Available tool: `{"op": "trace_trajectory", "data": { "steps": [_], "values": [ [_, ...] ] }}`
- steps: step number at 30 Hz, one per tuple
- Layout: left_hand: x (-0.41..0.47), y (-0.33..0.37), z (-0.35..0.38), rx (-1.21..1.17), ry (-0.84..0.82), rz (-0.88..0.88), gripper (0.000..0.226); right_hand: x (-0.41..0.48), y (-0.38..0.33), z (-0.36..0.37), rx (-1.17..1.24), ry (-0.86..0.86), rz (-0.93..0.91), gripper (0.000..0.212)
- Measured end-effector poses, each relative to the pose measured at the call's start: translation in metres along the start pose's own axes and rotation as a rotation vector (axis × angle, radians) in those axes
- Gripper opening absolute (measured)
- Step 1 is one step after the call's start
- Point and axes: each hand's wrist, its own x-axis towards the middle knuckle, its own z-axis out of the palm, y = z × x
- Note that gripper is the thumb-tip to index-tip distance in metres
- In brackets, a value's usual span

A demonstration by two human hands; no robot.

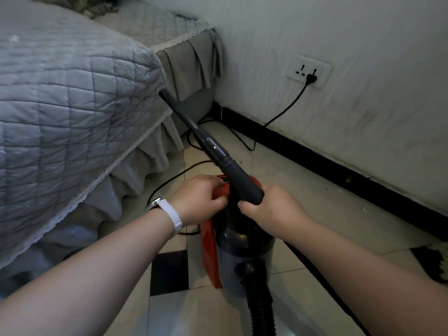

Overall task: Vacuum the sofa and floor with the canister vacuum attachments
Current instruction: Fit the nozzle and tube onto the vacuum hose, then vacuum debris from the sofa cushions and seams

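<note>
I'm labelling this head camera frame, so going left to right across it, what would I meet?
Quilted sofa cover → white wristband → left hand → right hand → wall socket with plug.

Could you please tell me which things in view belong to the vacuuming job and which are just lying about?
Job: wand, vacuum, hose, cord, socket, sofa, floor, left hand, right hand.
Lying about: mat, watch.
</note>
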Motion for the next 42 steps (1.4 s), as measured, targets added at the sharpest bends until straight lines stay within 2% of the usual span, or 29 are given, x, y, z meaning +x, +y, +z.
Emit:
{"op": "trace_trajectory", "data": {
  "steps": [2,4,7,10,14,17,20,22,24,29,32,35,40,42],
  "values": [
    [-0.015,0.014,-0.011,-0.209,0.09,-0.055,0.027,-0.009,0.003,-0.002,-0.04,-0.017,-0.018,0.037],
    [-0.032,0.035,-0.022,-0.488,0.093,-0.088,0.013,-0.019,0.008,-0.007,-0.055,-0.025,-0.043,0.034],
    [-0.047,0.074,-0.028,-0.859,0.069,-0.144,0.022,-0.03,0.011,-0.024,-0.079,-0.023,-0.079,0.03],
    [-0.048,0.116,-0.023,-1.029,0.231,-0.338,0.031,-0.045,0.007,-0.041,-0.118,-0.024,-0.132,0.024],
    [-0.053,0.167,-0.033,-1.159,0.429,-0.578,0.042,-0.071,-0.008,-0.065,-0.155,-0.071,-0.152,0.026],
    [-0.066,0.207,-0.064,-1.245,0.436,-0.681,0.028,-0.099,-0.019,-0.099,-0.051,-0.181,-0.166,0.029],
    [-0.075,0.246,-0.105,-1.329,0.466,-0.748,0.012,-0.124,-0.03,-0.143,0.204,-0.302,-0.151,0.032],
    [-0.077,0.268,-0.136,-1.332,0.501,-0.79,0.011,-0.14,-0.032,-0.17,0.363,-0.424,-0.071,0.019],
    [-0.08,0.285,-0.171,-1.35,0.548,-0.828,0.009,-0.158,-0.03,-0.195,0.421,-0.551,0.022,0.011],
    [-0.091,0.302,-0.254,-1.495,0.6,-0.882,0.004,-0.199,-0.041,-0.259,0.341,-0.759,0.142,0.014],
    [-0.097,0.306,-0.297,-1.533,0.598,-0.897,0.005,-0.214,-0.07,-0.287,0.28,-0.754,0.129,0.015],
    [-0.101,0.306,-0.33,-1.516,0.622,-0.96,0.007,-0.229,-0.102,-0.3,0.207,-0.647,0.144,0.015],
    [-0.099,0.289,-0.366,-1.501,0.614,-1.011,0.032,-0.243,-0.156,-0.324,0.027,-0.529,0.17,0.018],
    [-0.096,0.284,-0.38,-1.503,0.605,-1.027,0.032,-0.246,-0.178,-0.335,-0.059,-0.491,0.175,0.017]
  ]
}}
